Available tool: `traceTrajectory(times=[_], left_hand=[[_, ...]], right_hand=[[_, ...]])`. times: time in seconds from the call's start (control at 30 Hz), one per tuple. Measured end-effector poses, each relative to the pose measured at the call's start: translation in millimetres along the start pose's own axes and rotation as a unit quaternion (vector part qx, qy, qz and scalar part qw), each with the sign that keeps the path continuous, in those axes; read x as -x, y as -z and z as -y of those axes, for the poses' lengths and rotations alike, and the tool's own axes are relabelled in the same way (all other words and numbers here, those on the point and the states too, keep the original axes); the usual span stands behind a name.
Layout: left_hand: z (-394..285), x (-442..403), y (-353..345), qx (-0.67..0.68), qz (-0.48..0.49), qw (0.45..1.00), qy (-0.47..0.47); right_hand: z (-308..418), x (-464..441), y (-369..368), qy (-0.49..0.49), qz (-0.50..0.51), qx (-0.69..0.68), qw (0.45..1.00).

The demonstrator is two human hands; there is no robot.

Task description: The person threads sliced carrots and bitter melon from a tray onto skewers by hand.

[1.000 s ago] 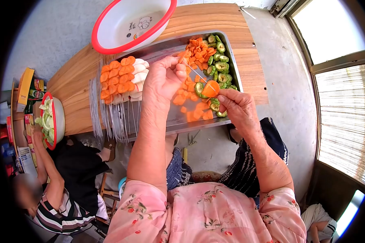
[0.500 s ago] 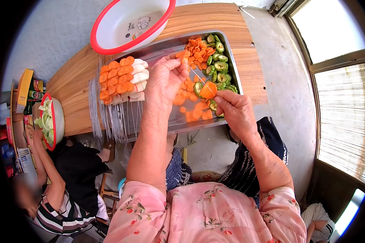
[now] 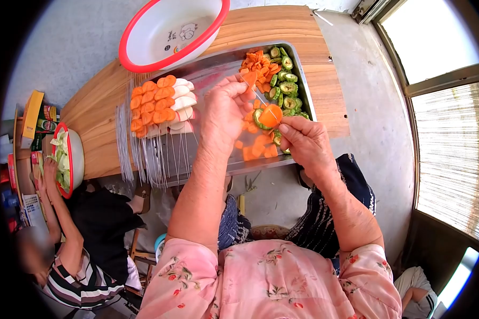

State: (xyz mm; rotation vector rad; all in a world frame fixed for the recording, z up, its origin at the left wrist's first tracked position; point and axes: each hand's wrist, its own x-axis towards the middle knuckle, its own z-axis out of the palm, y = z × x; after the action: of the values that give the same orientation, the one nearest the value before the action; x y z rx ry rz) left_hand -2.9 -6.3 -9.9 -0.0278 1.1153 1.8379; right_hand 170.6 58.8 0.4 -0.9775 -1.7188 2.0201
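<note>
The right hand [image 3: 306,139] had thumb and finger pinched on the edge of a round carrot slice [image 3: 270,115], with a thin skewer [image 3: 260,97] lying along it. Up and to the left, the left hand [image 3: 226,109] was closed lightly on a carrot piece [image 3: 251,78] at its fingertips, toward the skewer's other end. Under both hands lay a metal tray [image 3: 210,77]. Just beyond the right hand in it were green gourd slices [image 3: 289,88]; beyond the left fingertips, a heap of small carrot pieces [image 3: 258,62]. Left of the left hand rested rows of carrot slices [image 3: 153,105] and pale slices [image 3: 183,101], wires trailing toward the person. Farther off past that hand stood a red-rimmed basin [image 3: 130,65] on the wooden table [image 3: 332,98]. Well to the left, a co-worker's hand [image 3: 49,171] touched leafy greens [image 3: 63,157].
</note>
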Motion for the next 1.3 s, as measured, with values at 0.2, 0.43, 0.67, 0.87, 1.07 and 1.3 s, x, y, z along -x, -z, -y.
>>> traceTrajectory(times=[0.2,0.43,0.67,0.87,1.07,1.3], left_hand=[[4,-1,-5,0.033,-0.024,0.999,-0.032],[4,1,-7,0.033,-0.036,0.998,-0.045],[7,-1,-7,0.016,-0.037,0.997,-0.062],[8,-1,-10,-0.001,-0.039,0.997,-0.071],[10,-2,-11,-0.018,-0.037,0.996,-0.084],[11,-2,-13,-0.05,-0.038,0.992,-0.114]], right_hand=[[7,4,-4,-0.077,0.005,-0.076,0.994],[20,7,-4,-0.193,0.034,-0.185,0.963],[19,10,-1,-0.207,0.064,-0.235,0.948],[21,12,1,-0.221,0.073,-0.27,0.934],[24,13,4,-0.227,0.077,-0.276,0.931],[24,15,9,-0.239,0.081,-0.296,0.921]])
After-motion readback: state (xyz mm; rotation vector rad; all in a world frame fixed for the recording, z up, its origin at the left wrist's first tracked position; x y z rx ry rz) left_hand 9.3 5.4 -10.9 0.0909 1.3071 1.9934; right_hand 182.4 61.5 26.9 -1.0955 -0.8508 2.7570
